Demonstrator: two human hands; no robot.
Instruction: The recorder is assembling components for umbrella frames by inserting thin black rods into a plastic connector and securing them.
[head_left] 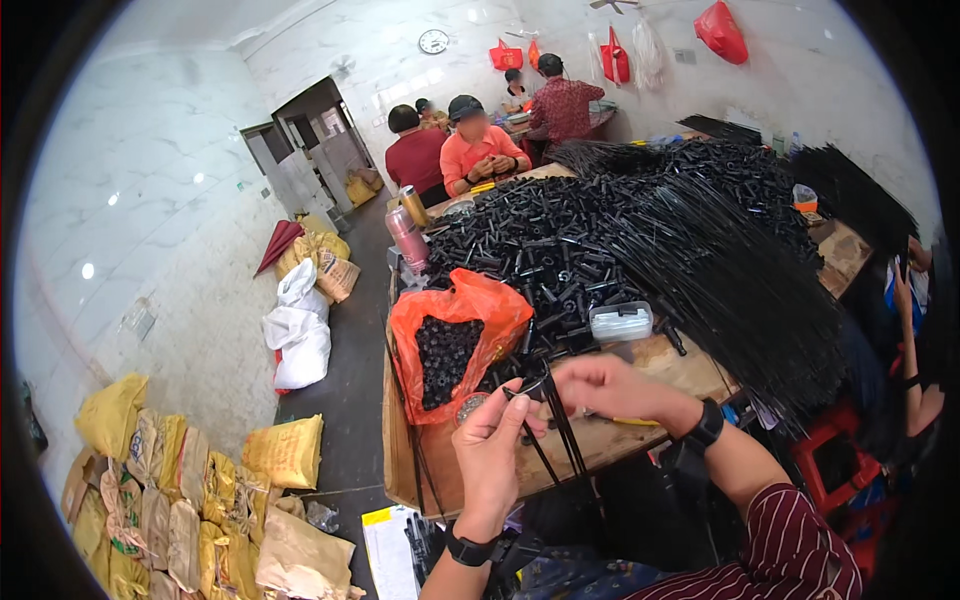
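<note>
1. Clock [433, 41] on the wall [375, 45].
2. Red bag [721, 32] hanging to the clock's right.
3. Pink flask [406, 240] beside a gold flask [414, 207].
4. White sack [302, 355] on the floor [355, 370].
5. Yellow sack [284, 452] near stacked packages [183, 545].

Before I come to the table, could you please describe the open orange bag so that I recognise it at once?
Find the large wooden table heaped with black parts. Near its left edge, beyond the person's left hand and nearer than the pink bottle, lies the bag. Unlike the dark heap beside it, it is bright orange-red, crumpled plastic, gaping around small black pieces.
</note>
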